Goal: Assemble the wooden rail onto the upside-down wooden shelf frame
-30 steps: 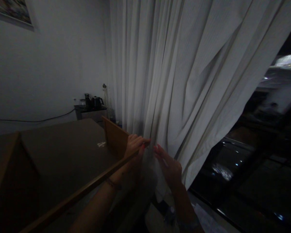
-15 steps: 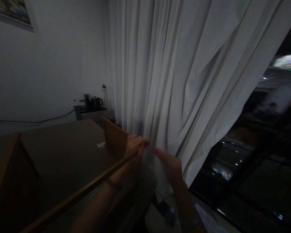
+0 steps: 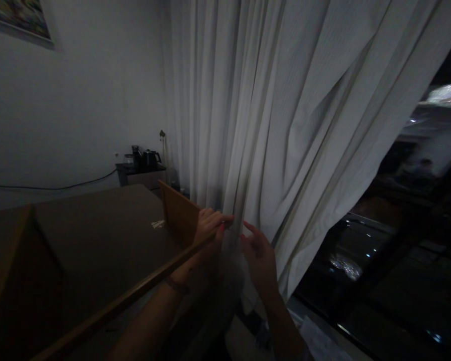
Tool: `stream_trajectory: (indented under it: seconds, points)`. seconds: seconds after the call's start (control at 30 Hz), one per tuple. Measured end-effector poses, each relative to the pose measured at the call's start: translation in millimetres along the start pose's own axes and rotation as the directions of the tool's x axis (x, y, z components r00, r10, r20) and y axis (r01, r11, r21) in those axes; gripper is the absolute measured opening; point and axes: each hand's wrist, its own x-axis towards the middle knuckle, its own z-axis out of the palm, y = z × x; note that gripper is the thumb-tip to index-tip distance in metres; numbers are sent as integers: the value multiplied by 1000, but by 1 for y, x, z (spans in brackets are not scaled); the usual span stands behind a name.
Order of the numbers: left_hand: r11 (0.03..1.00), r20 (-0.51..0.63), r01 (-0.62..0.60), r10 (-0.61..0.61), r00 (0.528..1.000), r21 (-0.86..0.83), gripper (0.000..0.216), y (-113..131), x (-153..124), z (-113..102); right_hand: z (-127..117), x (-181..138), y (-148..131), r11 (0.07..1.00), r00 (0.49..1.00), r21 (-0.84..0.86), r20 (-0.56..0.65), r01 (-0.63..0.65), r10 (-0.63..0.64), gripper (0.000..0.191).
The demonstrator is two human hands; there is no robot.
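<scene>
A long wooden board (image 3: 146,286), seen nearly edge-on, runs from the lower left up to my left hand (image 3: 209,228). The fingers of that hand lie over the board's far end and its thumb presses from the near side. Beyond it, an upright wooden panel (image 3: 180,208) stands at the table's edge. Just right of the board's tip is my right hand (image 3: 259,255), apart from the wood. Its thumb and index fingertips are parted, and I see nothing between them. The dim light hides fine detail at the board's end.
A dark grey table (image 3: 108,215) fills the left, with another wooden panel (image 3: 18,271) standing close by and small pale pieces (image 3: 158,224) lying on it. White curtains (image 3: 278,125) hang ahead. A black kettle (image 3: 149,158) sits on a cabinet. Dark glass (image 3: 394,260) is at the right.
My right hand has turned and shifted slightly left and up, its fingers now curled with thumb and index parted. My left hand and the board have stayed nearly still.
</scene>
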Motion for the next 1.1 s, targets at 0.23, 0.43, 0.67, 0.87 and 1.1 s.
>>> stream_trajectory:
  seconds: [0.23, 0.43, 0.67, 0.87, 1.1]
  points:
    - [1000, 13, 14, -14, 1000, -4, 45, -2, 0, 1, 1, 3, -4, 944, 986, 287, 83, -165, 147, 24]
    - [1000, 30, 16, -16, 999, 14, 47, -5, -1, 3, -7, -4, 3, 979, 985, 204, 172, -17, -19, 23]
    - [1000, 37, -1, 1, 999, 4, 46, -8, -2, 6, -17, -2, 7, 940, 935, -164, 245, 300, -256, 25]
    - [999, -12, -47, 47, 999, -1, 48, -16, -4, 12, -8, 2, -1, 887, 921, -249, 97, 390, -378, 19]
    - [1000, 9, -13, 13, 1000, -2, 49, -7, -1, 4, 10, 3, -8, 997, 997, 73, -74, -6, 11, 29]
